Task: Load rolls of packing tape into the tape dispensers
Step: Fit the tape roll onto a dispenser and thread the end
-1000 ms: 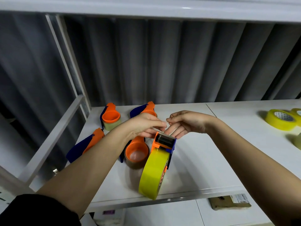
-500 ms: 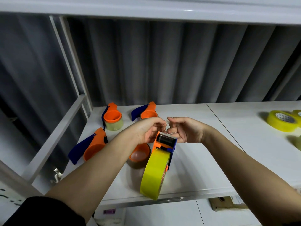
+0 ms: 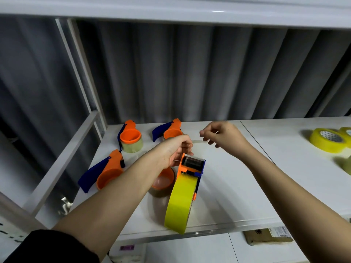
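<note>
A tape dispenser [image 3: 190, 168] loaded with a yellow roll [image 3: 180, 204] is gripped at its head by the closed left hand [image 3: 175, 149], above the white table [image 3: 237, 186] (near its front edge). A clear strip of tape [image 3: 197, 141] is pinched between the fingertips of the right hand [image 3: 220, 134], its other fingers curled

A white counter [image 3: 237, 196] runs across the room, a seam dividing its top. Behind it hangs a dark grey pleated curtain [image 3: 190, 73]. A white frame [image 3: 79, 73] rises at the left, with a white shelf [image 3: 171, 8] overhead catching the light.
</note>
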A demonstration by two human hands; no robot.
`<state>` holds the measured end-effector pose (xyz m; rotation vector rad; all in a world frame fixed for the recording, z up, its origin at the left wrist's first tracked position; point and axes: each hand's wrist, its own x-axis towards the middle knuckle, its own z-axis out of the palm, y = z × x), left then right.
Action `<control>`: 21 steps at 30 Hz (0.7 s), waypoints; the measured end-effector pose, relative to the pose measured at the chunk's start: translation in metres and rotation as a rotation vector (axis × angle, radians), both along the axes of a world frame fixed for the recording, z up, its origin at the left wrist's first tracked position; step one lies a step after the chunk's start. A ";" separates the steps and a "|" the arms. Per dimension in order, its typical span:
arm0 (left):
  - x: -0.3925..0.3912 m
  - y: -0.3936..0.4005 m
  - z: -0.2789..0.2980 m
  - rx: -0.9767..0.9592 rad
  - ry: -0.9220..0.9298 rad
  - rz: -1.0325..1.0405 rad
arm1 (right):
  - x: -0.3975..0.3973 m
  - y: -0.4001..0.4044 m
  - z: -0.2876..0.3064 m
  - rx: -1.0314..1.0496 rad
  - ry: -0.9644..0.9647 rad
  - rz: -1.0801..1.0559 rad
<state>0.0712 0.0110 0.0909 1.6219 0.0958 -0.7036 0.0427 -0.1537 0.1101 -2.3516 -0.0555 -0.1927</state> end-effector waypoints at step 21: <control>0.005 0.009 0.006 -0.004 0.024 -0.076 | 0.019 -0.001 -0.015 0.809 0.828 0.220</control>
